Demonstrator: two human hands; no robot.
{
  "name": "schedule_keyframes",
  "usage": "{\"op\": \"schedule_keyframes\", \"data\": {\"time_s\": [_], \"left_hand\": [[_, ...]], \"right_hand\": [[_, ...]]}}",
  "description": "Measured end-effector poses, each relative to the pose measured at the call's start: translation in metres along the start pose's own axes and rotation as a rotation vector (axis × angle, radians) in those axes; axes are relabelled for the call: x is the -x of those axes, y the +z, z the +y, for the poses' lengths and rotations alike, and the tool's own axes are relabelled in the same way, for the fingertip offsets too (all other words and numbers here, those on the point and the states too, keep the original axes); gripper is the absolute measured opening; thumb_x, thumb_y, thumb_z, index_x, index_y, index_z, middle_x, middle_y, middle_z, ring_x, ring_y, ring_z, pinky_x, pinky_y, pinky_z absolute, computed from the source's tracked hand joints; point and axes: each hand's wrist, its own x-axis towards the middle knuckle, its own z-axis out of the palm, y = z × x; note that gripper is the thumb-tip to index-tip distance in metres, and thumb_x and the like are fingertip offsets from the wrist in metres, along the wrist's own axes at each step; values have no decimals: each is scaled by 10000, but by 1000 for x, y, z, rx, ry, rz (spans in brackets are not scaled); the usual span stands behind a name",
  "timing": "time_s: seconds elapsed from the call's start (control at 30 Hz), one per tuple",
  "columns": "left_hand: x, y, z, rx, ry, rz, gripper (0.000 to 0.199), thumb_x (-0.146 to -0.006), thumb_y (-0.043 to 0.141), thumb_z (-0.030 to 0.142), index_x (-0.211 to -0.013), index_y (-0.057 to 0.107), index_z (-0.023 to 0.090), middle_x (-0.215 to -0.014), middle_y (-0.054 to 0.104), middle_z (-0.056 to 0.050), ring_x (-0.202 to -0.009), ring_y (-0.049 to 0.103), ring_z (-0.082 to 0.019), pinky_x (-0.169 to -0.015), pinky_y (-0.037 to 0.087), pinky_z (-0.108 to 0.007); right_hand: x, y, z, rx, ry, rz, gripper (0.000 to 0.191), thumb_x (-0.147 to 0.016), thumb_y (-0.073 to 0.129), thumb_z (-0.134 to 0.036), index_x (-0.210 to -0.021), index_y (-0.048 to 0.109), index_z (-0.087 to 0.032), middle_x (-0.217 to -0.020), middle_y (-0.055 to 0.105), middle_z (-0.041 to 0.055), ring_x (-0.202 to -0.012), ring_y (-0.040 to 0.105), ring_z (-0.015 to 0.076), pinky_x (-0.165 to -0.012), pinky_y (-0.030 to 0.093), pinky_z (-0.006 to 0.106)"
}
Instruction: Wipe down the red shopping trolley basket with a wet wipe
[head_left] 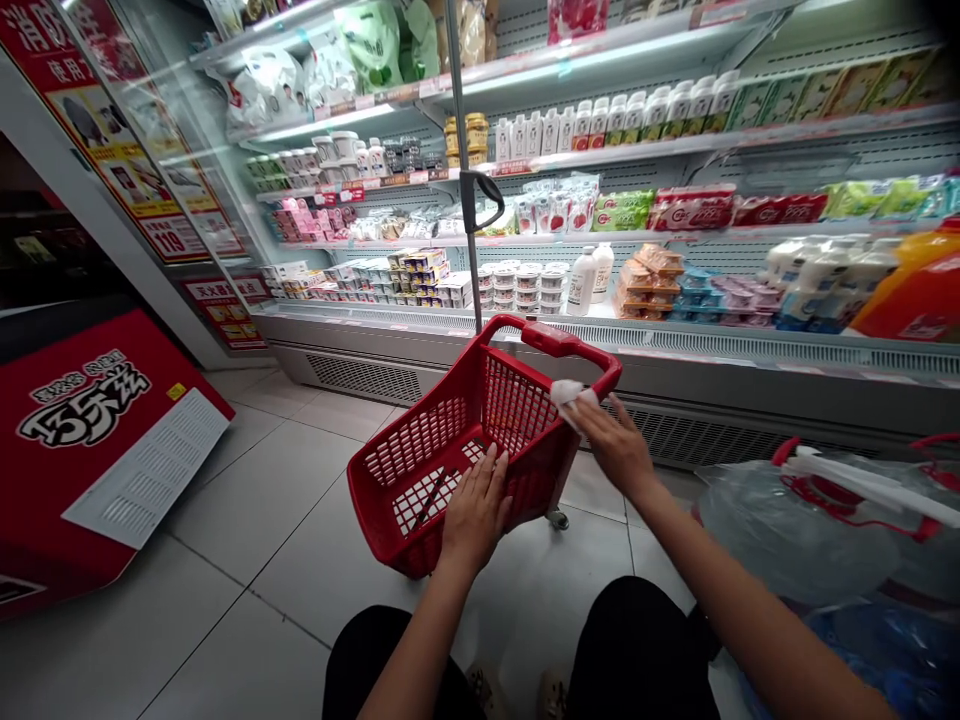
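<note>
A red plastic shopping cart (420, 420) with lattice walls stands on the tiled floor in front of me. My left hand (478, 505) lies on its near side rim, fingers stretched forward, with nothing in it. At the cart's right end, my right hand (611, 435) presses a crumpled white cloth or tissue (571, 394) against the rim just below the handle (559, 340). A thin dark object (433, 497) shows at the bottom of the cart.
An open-front refrigerated shelf (352, 375) of dairy goods runs behind the cart, with a door handle (480, 202) on its glass edge. A red freezer (97, 440) stands left. Large water bottles (802, 530) are at right. My knees are below.
</note>
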Motion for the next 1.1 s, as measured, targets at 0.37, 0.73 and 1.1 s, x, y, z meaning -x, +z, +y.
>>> {"op": "schedule_keyframes", "data": {"time_s": [0.37,0.73,1.1], "left_hand": [[2,-2,5,11,-40,-2,706,-1025,487,303,-1653,173,237,-1701,266,-75,-1496,412,-259,-1207,394,-444],[5,-3,10,7,-64,19,714,-1025,497,342,-1652,179,218,-1695,275,-94,-1495,415,-268,-1202,401,-441],[0,0,9,-4,-75,7,741,-1018,516,344,-1651,161,195,-1696,269,-119,-1481,436,-266,-1174,433,-431]], "right_hand": [[10,9,-49,-134,-226,-95,665,-967,388,-8,-1584,401,-255,-1507,579,33,-1432,493,190,-1290,252,455],[-1,8,8,9,34,35,606,-959,388,-31,-1534,486,-196,-1487,595,106,-1441,484,241,-1261,299,502],[-3,10,-11,-63,-131,-50,617,-989,365,-3,-1555,450,-233,-1490,595,70,-1394,539,195,-1292,229,485]]}}
